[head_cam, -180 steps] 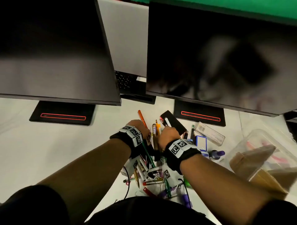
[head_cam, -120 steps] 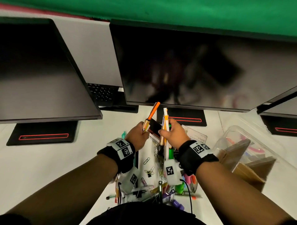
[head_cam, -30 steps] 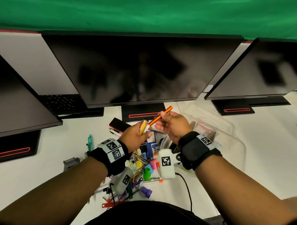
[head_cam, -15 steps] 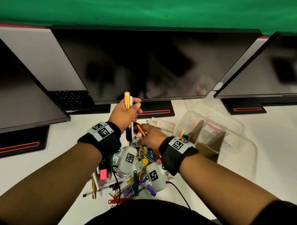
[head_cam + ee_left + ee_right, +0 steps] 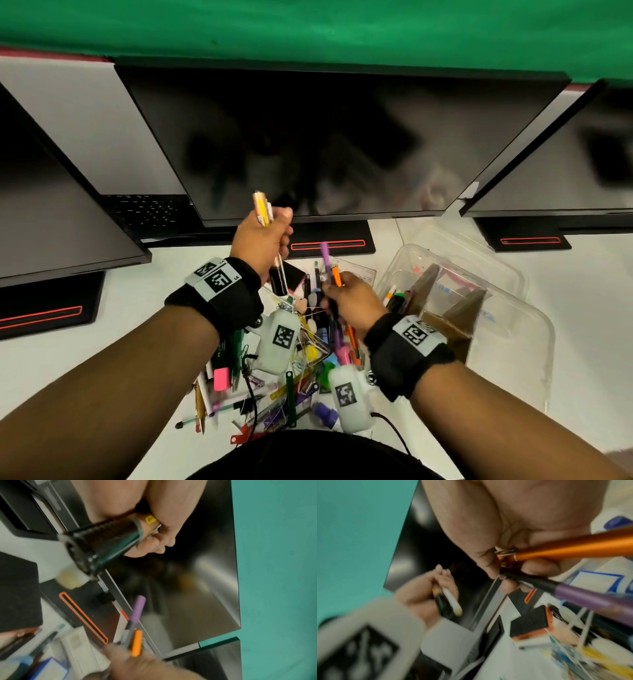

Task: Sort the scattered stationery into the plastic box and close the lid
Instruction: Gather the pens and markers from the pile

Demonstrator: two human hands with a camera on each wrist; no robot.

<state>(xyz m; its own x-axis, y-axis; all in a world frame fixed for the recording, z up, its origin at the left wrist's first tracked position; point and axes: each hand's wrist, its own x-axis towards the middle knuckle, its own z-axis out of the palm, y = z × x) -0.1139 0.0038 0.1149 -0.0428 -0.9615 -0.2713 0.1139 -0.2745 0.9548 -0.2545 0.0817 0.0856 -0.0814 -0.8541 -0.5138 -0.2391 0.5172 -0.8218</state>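
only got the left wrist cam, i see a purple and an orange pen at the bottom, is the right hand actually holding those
observer: Yes. In the right wrist view the right hand has its fingers curled round both the purple pen and the orange pen.
operator: where's the box from there
observer: The plastic box sits open on the desk just right of that hand, with cardboard dividers inside.
operator: much left to sort
observer: A big pile of stationery lies on the desk below the left hand, which grips a yellow pen.
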